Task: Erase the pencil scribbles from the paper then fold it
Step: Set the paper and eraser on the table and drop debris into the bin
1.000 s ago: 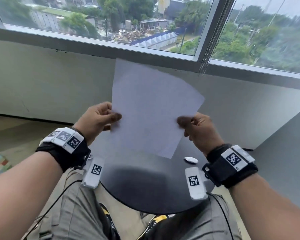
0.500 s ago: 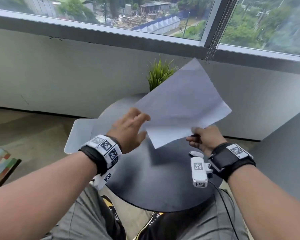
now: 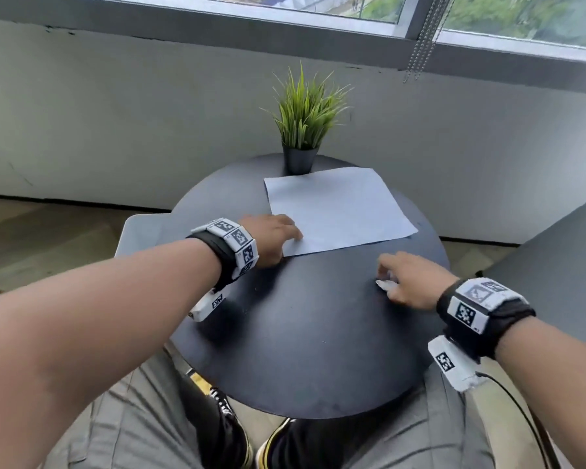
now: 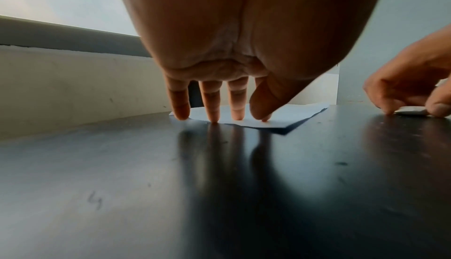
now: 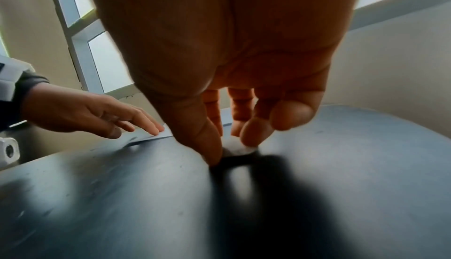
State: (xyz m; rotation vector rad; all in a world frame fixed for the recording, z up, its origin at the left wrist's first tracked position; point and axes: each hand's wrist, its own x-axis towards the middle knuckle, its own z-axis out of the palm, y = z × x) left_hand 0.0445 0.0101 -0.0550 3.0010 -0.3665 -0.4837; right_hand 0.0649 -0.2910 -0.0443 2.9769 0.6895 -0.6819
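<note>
A white sheet of paper (image 3: 339, 208) lies flat on the far half of the round black table (image 3: 301, 350). I can make out no pencil marks on it from here. My left hand (image 3: 278, 231) presses the sheet's near left corner (image 4: 268, 122) with straight, spread fingers (image 4: 212, 106). My right hand (image 3: 396, 282) is near the table's right edge, apart from the sheet. Its thumb and fingertips (image 5: 249, 135) pinch a small white eraser (image 5: 238, 148) that still sits on the tabletop. The eraser (image 3: 384, 284) is mostly hidden under that hand.
A potted green plant (image 3: 301, 130) stands at the table's far edge, touching the sheet's far side. A pale seat (image 3: 139, 231) sits left of the table and a grey panel (image 3: 555, 248) to its right. A wall with a window runs behind.
The sheet, held up in both hands before, now lies flat on the table. My left hand has come down onto its corner. My right hand has let go and moved to the eraser.
</note>
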